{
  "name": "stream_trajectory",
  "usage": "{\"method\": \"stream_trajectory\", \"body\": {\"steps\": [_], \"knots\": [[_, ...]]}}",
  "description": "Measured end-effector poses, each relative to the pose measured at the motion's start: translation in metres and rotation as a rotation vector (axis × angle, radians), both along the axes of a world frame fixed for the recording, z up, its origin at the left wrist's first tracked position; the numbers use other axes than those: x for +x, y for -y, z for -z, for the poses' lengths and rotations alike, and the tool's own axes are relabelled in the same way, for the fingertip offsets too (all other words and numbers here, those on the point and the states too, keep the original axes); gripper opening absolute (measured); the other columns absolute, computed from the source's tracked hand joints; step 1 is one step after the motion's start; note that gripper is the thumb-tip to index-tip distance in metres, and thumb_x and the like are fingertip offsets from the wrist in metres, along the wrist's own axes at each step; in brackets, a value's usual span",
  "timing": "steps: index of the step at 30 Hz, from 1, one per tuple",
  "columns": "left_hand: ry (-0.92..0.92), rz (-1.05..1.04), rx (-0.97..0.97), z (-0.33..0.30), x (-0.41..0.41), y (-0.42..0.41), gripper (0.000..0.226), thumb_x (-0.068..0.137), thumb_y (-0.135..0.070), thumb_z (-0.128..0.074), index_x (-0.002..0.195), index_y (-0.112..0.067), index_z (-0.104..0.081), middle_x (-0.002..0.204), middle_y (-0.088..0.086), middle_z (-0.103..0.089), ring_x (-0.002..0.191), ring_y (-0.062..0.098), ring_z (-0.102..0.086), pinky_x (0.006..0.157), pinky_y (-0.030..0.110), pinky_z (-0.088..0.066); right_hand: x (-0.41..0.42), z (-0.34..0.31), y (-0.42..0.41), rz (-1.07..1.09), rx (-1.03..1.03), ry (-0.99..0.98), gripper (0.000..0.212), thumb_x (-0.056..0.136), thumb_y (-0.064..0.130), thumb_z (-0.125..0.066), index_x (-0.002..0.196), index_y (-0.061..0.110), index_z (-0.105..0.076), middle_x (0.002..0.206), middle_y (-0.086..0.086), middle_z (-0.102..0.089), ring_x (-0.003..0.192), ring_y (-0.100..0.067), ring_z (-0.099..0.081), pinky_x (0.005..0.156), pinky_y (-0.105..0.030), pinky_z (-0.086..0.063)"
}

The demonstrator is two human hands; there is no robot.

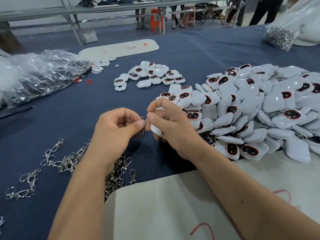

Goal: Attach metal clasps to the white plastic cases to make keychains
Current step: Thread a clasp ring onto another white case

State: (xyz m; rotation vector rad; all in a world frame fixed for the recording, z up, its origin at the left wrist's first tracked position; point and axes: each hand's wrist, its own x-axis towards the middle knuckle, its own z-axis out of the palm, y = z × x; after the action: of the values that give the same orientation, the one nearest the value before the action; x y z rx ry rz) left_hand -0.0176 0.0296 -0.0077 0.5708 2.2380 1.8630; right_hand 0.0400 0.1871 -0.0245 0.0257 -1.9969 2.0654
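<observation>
1. My left hand [119, 126] pinches a metal clasp [142, 120] between thumb and forefinger.
2. My right hand [170, 126] grips a white plastic case [155, 129] at three o'clock of the clasp, thumb touching the ring.
3. The case's loop is hidden, probably behind my thumb; I should hold the case steady while threading.
4. Spare clasps [69, 163] lie at seven o'clock, the big case pile [251, 110] at two o'clock.

Bright, even overhead light; glare on the glossy white plastic cases [259, 108]; edges bend and blur.
</observation>
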Motion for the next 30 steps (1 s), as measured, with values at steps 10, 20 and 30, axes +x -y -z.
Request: {"method": "stream_trajectory", "body": {"steps": [10, 20, 30], "knots": [[-0.02, -0.177, 0.058, 0.001, -0.0025, 0.0013, 0.018, 0.087, -0.003, -0.075, 0.074, -0.014, -0.068, 0.074, 0.005, -0.068, 0.068, 0.014, -0.063, 0.062, 0.018, -0.054, -0.0022, 0.0022, 0.0, 0.104, 0.022, 0.088, 0.025, 0.093, -0.007, -0.049, 0.104, 0.015, -0.047, 0.078, -0.002, -0.064, 0.051, -0.016, -0.05, 0.052, -0.022, -0.042], [0.011, -0.1, 0.1, 0.0, 0.001, -0.0008, 0.016, 0.088, -0.009, -0.078, 0.075, -0.017, -0.073, 0.066, -0.005, -0.065, 0.067, 0.012, -0.06, 0.063, 0.022, -0.054, -0.0022, 0.0043, 0.0041, 0.116, 0.125, -0.032, 0.007, 0.099, 0.012, -0.067, 0.097, 0.016, -0.073, 0.072, 0.005, -0.066, 0.056, -0.005, -0.055, 0.054, -0.022, -0.048], [0.121, 0.028, 0.171, -0.0029, 0.0045, -0.0004, 0.014, 0.095, -0.007, -0.068, 0.083, -0.008, -0.075, 0.073, 0.004, -0.068, 0.067, 0.013, -0.06, 0.065, 0.023, -0.056, -0.003, 0.005, 0.0022, 0.086, 0.122, -0.049, 0.011, 0.1, 0.009, -0.064, 0.094, 0.009, -0.072, 0.081, -0.002, -0.065, 0.068, -0.008, -0.053, 0.057, -0.023, -0.047]]}}
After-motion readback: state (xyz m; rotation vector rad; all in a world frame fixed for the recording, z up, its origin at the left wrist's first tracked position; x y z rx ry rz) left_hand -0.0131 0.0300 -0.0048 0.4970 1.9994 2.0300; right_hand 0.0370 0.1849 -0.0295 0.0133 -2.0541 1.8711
